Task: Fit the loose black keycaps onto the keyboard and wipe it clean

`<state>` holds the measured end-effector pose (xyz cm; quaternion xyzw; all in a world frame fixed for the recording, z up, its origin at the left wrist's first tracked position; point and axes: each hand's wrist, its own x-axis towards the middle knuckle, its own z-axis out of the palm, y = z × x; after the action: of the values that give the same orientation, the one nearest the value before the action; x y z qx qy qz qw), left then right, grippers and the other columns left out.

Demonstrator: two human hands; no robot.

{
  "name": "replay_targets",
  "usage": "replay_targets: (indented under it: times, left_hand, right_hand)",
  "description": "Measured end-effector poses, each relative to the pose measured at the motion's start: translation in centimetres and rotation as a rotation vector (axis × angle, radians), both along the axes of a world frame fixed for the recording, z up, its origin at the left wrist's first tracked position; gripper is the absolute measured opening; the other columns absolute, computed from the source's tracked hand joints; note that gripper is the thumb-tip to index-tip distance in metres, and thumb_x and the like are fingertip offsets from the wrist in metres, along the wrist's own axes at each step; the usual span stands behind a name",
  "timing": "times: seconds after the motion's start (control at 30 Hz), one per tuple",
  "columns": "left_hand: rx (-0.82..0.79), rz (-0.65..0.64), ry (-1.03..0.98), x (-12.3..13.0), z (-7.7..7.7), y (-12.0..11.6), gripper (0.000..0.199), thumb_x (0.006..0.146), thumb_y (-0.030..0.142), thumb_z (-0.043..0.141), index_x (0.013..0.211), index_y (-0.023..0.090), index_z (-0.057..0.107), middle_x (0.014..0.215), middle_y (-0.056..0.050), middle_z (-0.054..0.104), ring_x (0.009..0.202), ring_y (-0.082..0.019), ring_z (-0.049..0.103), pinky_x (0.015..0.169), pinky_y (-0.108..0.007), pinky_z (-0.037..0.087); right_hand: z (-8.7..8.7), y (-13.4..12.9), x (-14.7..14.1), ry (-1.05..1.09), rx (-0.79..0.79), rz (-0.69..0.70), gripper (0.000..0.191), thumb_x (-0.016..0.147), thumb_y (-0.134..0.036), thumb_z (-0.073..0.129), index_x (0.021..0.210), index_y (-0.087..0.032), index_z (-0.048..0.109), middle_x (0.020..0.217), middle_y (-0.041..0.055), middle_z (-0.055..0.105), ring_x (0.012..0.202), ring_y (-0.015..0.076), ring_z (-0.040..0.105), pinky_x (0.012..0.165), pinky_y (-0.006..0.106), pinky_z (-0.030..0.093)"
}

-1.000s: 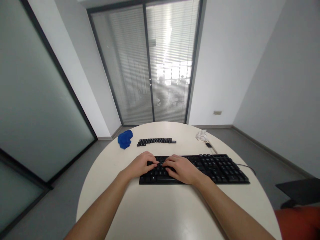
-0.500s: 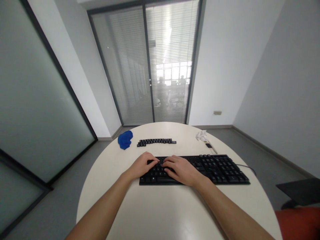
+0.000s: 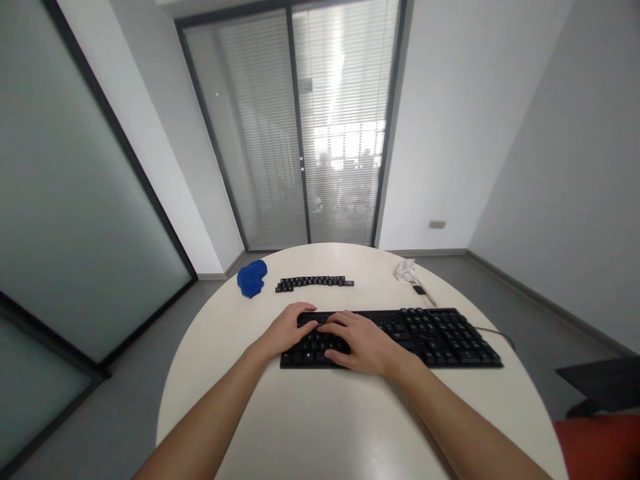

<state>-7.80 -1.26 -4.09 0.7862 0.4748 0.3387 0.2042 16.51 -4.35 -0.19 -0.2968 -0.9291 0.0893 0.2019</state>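
A black keyboard (image 3: 453,340) lies flat on the table in front of me. Over its left end rests my left hand (image 3: 290,329), the thumb stretched to the right and held apart from the index finger. My right hand (image 3: 363,343) covers keys left of the middle, its index finger reaching towards my left thumb. The right thumb is spread low, near the front row, and I see nothing between these fingers. The undersides of both hands and the keys beneath them are hidden. Beyond the keyboard, loose black keycaps (image 3: 313,281) lie lined up in short rows.
A crumpled blue cloth (image 3: 252,279) lies at the far left of the round white table (image 3: 320,413). At the far right are a white crumpled bundle (image 3: 405,270) and a thin light-handled tool (image 3: 425,292). The keyboard's cable (image 3: 497,331) runs off to the right.
My right thumb has moved outward and nearer the keyboard's front edge, and its index finger has shifted slightly left. My left fingers have spread away from the thumb. The view has shifted slightly.
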Motion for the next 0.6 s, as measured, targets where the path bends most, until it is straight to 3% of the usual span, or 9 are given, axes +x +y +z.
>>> replay_targets:
  times: [0.3, 0.6]
  left_hand:
    - [-0.119, 0.04, -0.012, 0.2, 0.22, 0.13, 0.035, 0.086, 0.035, 0.069, 0.117, 0.02, 0.068, 0.124, -0.009, 0.068, 0.118, -0.027, 0.061, 0.108, -0.043, 0.043]
    - [-0.173, 0.04, -0.043, 0.51, 0.85, 0.23, 0.038, 0.082, 0.029, 0.072, 0.118, 0.018, 0.067, 0.123, -0.01, 0.068, 0.116, -0.027, 0.063, 0.108, -0.042, 0.044]
  right_hand:
    - [-0.3, -0.09, -0.17, -0.006, -0.012, 0.001, 0.066, 0.074, -0.048, 0.078, 0.132, -0.022, 0.059, 0.124, 0.0102, 0.061, 0.115, 0.0292, 0.055, 0.104, 0.045, 0.042]
    - [-0.44, -0.08, -0.44, -0.009, -0.015, -0.017, 0.067, 0.072, -0.047, 0.08, 0.13, -0.021, 0.059, 0.123, 0.0102, 0.062, 0.115, 0.0292, 0.053, 0.104, 0.045, 0.041]
